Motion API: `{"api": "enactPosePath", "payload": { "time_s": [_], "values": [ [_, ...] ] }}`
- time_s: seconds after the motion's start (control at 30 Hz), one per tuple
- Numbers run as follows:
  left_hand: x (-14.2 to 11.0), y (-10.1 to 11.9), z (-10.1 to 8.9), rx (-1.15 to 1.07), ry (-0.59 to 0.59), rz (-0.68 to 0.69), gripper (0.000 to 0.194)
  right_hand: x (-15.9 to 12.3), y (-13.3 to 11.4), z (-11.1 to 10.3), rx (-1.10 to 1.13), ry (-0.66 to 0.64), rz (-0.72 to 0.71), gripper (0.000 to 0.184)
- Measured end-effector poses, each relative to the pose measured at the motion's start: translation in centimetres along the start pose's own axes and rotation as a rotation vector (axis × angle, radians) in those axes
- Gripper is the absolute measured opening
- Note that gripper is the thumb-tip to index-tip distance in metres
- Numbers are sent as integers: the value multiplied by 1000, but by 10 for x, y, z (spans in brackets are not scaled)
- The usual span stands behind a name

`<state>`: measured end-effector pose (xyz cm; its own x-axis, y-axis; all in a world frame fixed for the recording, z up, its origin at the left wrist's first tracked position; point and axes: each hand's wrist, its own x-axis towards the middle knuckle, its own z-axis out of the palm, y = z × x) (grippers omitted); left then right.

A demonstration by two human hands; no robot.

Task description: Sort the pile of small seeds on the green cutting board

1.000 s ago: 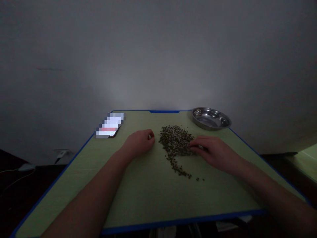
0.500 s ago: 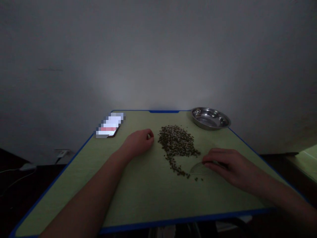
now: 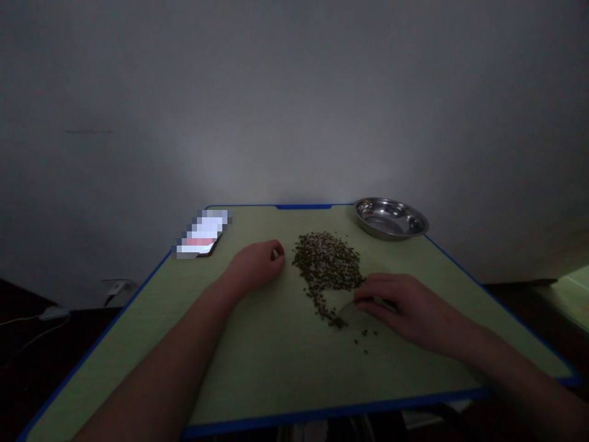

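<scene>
A pile of small dark brown-green beans or seeds [image 3: 326, 261] is spread on the table, with a thin trail of them curving toward me. My right hand [image 3: 391, 307] pinches a thin, see-through piece with a curved edge [image 3: 350, 309]; its exact kind is unclear. That edge touches the near end of the trail, where several grains are bunched. Left of the pile, my left hand [image 3: 260, 264] rests on the table with fingers curled and thumb against the index finger. A small gap shows between them, and nothing is visible in the hand.
At the back right corner stands a shallow metal bowl [image 3: 391, 220]. A phone with a lit, blurred screen [image 3: 202, 233] lies at the back left. The light green table [image 3: 257, 362] has a blue rim and meets a grey wall [image 3: 294, 110]. Several stray grains [image 3: 365, 333] lie nearer me.
My right hand has moved left with the see-through piece, pushing the near end of the trail leftward into a small clump. A few grains are left behind. My left hand stays put.
</scene>
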<state>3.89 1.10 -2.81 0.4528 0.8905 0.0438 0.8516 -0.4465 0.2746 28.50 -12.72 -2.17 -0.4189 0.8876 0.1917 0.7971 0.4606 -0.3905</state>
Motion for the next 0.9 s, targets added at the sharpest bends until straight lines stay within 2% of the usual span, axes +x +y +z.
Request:
{"api": "enactPosePath", "payload": {
  "time_s": [0.17,0.33,0.53,0.73,0.9],
  "values": [
    [-1,-1,0,2,1,2,28,8,0,-2,-21,-1,-4,15],
    [-2,0,1,8,-4,7,28,-1,12,-7,24,-44,1,17],
    [-2,0,1,5,5,7,28,-3,17,-6,13,-5,19,17],
    [-3,2,-2,13,-14,-1,29,9,11,0,-35,25,6,15],
    [-1,0,0,11,-7,0,29,27,20,4,-92,76,-3,16]
  ]
}}
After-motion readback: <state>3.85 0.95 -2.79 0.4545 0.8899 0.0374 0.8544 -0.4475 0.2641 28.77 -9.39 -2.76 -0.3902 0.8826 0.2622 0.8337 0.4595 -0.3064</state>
